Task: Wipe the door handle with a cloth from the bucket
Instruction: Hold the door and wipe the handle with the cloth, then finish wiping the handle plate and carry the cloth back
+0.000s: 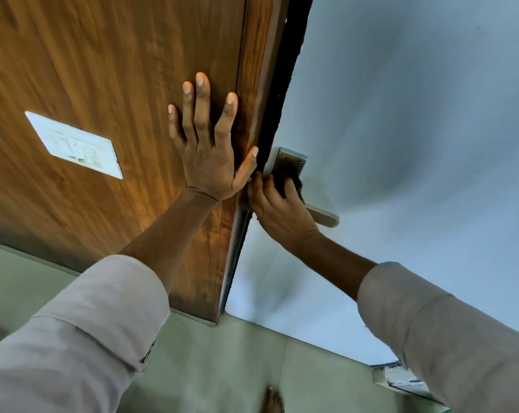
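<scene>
A silver lever door handle (pixel 324 216) with a square metal plate (pixel 291 160) sits on the pale face of the open door. My right hand (pixel 277 210) presses a dark cloth (pixel 288 178) against the plate and the root of the lever; most of the cloth is hidden under my fingers. My left hand (pixel 212 141) lies flat with spread fingers on the brown wooden face of the door (pixel 109 70), right beside its dark edge. No bucket is in view.
A white sign plate (pixel 73 144) is fixed on the wooden door face. A pale blue surface (pixel 416 114) fills the right side. Greenish floor tiles (pixel 222 362) lie below, with a bare foot (pixel 273 402) at the bottom edge.
</scene>
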